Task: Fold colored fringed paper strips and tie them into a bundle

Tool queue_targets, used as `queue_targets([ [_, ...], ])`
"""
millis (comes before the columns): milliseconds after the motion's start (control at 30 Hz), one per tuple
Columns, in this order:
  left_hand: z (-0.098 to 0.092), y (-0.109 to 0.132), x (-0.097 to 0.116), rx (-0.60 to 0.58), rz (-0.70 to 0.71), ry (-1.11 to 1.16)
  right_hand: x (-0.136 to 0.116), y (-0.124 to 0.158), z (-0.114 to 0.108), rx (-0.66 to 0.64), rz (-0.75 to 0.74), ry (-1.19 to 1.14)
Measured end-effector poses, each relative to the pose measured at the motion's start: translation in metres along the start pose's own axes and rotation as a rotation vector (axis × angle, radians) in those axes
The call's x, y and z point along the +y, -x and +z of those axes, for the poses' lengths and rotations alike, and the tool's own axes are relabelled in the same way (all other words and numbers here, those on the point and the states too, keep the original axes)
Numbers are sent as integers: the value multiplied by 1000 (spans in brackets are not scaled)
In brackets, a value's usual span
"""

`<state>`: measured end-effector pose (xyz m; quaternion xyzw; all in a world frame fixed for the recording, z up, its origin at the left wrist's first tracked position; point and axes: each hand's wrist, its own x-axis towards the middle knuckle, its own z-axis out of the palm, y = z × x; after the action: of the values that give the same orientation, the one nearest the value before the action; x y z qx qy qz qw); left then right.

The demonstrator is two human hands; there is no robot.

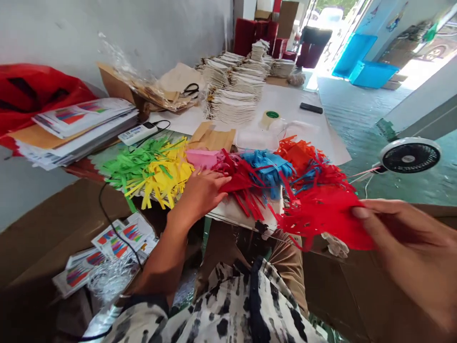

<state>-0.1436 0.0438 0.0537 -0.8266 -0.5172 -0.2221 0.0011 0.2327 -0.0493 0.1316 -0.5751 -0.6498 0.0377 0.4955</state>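
Pinching flimsy red fringed paper (pixel 321 212) by its right edge in my right hand (pixel 403 247), left hand (pixel 203 190) open on crimson strips (pixel 243 183).

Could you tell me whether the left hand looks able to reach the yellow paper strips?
Probably yes: the left hand rests open on the red strips, just beside the yellow paper strips, and nothing stands between them.

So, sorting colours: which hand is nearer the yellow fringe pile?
Left. The left hand sits just beside the yellow fringe pile; the right hand holds red fringed paper far off.
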Motion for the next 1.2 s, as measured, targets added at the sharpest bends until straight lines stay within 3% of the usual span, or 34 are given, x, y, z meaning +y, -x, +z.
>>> queue_targets([
  [100, -31, 9, 49, 191, 7, 211, -12, 12, 11, -124, 38, -31],
  [167, -39, 10, 88, 295, 90, 472, -13, 15, 19, -185, 32, -88],
  [267, -31, 5, 132, 333, 171, 626, -15, 20, 27, -239, 4, -127],
  [367, -16, 1, 151, 339, 185, 663, -19, 27, 30, -293, -18, -167],
  [467, -13, -1, 153, 245, 229, 752, -19, 32, 24, -385, -42, -200],
  [533, -19, -2, 150, 24, 291, 886, -16, 33, 18, -472, -29, -244],
  [633, -28, -5, 145, -401, 322, 1148, -9, 33, 15, -677, 48, -445],
  [733, -25, -7, 139, -654, 165, 1381, -2, 37, 24, -854, 169, -638],
  [867, -12, -8, 128, -919, -85, 1603, 9, 50, 39, -853, 429, -770],
  [1033, -5, -15, 108, -1007, -229, 1582, 24, 55, 41, -795, 571, -812],
  [1100, -6, -21, 96, -937, -245, 1483, 30, 50, 43, -728, 574, -703],
  [1200, -6, -31, 74, -723, -228, 1179, 44, 41, 54, -623, 521, -457],
])
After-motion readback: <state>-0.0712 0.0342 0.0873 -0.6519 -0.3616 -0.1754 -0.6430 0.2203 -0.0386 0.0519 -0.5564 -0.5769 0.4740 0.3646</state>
